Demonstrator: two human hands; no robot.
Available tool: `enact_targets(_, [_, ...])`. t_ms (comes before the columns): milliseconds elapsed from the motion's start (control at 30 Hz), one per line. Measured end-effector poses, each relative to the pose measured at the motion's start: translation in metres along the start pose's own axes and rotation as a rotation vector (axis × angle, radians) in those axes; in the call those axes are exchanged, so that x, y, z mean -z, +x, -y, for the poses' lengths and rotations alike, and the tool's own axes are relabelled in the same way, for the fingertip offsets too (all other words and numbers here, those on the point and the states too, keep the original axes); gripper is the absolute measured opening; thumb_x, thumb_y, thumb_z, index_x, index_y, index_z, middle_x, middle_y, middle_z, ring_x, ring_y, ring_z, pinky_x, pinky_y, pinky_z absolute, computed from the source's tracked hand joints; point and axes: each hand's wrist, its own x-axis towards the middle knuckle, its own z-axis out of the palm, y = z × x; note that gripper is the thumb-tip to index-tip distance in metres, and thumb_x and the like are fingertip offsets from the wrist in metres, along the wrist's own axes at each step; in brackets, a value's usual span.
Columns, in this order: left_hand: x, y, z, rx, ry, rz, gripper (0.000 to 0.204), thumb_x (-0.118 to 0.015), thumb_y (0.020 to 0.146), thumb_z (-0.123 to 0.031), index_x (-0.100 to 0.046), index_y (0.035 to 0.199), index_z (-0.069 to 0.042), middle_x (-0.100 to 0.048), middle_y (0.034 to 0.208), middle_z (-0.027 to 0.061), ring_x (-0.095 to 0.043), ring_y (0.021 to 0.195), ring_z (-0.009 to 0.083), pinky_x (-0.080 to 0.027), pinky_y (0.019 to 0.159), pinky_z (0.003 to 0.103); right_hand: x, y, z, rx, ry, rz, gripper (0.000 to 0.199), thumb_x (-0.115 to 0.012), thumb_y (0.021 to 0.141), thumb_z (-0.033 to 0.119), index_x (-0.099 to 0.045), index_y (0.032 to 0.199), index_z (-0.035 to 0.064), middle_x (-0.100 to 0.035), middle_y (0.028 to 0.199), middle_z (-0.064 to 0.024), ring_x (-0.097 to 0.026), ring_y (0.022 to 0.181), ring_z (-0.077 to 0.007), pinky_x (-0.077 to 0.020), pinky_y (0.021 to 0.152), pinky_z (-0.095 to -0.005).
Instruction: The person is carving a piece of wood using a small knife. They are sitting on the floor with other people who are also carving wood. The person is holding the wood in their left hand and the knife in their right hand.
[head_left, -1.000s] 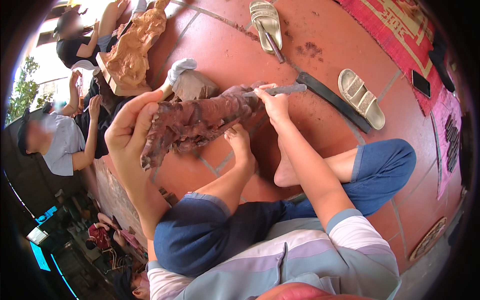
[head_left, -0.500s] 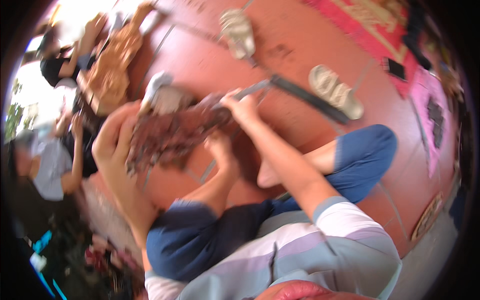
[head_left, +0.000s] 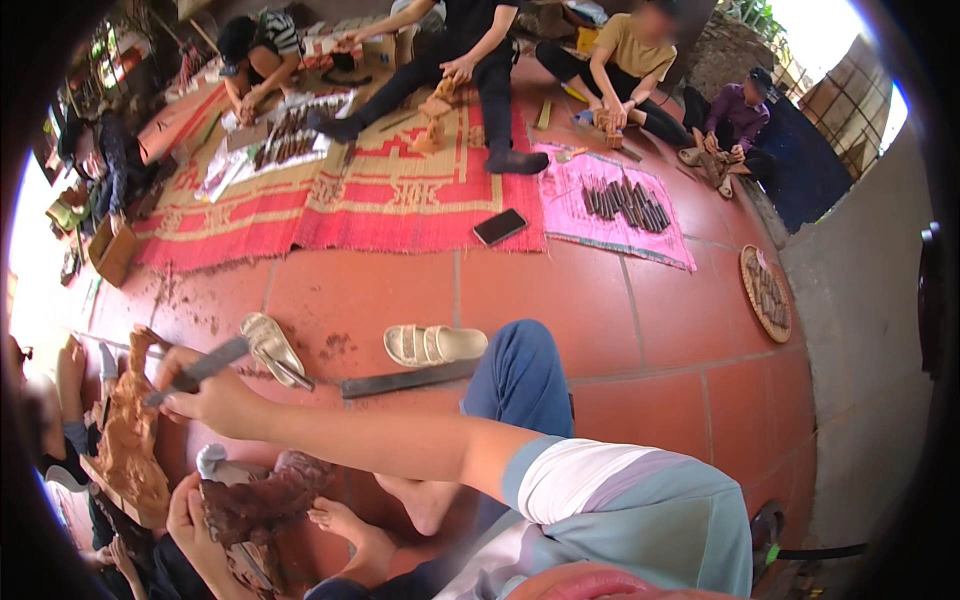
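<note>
My right hand [head_left: 222, 398] is closed around a flat, dark grey bar-like tool [head_left: 212, 364], raised over the floor at the left. Its exact kind is not clear. Below it, my left hand [head_left: 190, 522] grips the left end of a dark reddish-brown carved piece of wood [head_left: 268, 502] with a rough, lumpy surface. The tool and this carving are apart. My bare foot [head_left: 345, 525] lies close to the carving's right end. Just left of my right hand stands a lighter orange-brown wood carving [head_left: 128, 430].
Sandals [head_left: 435, 345] and a long dark bar [head_left: 408, 380] lie on the tiles ahead. Beyond are a red patterned mat [head_left: 370, 225], a phone [head_left: 499, 227], and a pink cloth [head_left: 620, 240] with several tools. A round basket [head_left: 765, 292] sits right. Several people work around.
My view has swung right and up, showing the mat and more people. My right hand has lifted away from the dark carving with the tool; my left hand still holds the carving.
</note>
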Motion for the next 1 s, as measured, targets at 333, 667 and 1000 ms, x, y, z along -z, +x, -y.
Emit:
enact_targets(333, [-0.005,-0.007,0.002,-0.059,0.122,-0.116,0.028,-0.048,0.095,-0.017,-0.064,0.100,0.006,-0.063,0.090,0.0061,-0.056,0.086,0.0139,-0.043,0.082,0.028,0.104,-0.157,-0.039,-0.524,-0.145,-0.358,0.016,-0.064,0.086,0.005,-0.052,0.095,0.0009,-0.061,0.090,-0.0082,-0.064,0.079,-0.0130,-0.0571,0.068,-0.0245])
enact_targets(667, [-0.007,-0.006,-0.032,0.042,0.438,-0.044,0.025,-0.045,0.095,-0.006,-0.063,0.109,0.002,-0.065,0.098,0.0064,-0.058,0.084,0.0140,-0.049,0.073,0.026,0.127,-0.187,-0.051,-0.639,-0.191,-0.409,0.015,-0.064,0.085,0.005,-0.054,0.095,0.0030,-0.061,0.091,-0.0077,-0.064,0.080,-0.0137,-0.0560,0.068,-0.0245])
enact_targets(1000, [0.000,-0.005,-0.013,0.067,0.060,-0.135,0.029,-0.049,0.096,-0.016,-0.064,0.107,0.006,-0.066,0.100,0.0070,-0.058,0.093,0.0112,-0.041,0.088,0.025,0.150,-0.182,-0.089,-0.657,-0.313,-0.584,0.020,-0.068,0.081,0.007,-0.059,0.098,0.0038,-0.066,0.078,-0.0065,-0.062,0.067,-0.0113,-0.0480,0.057,-0.0228])
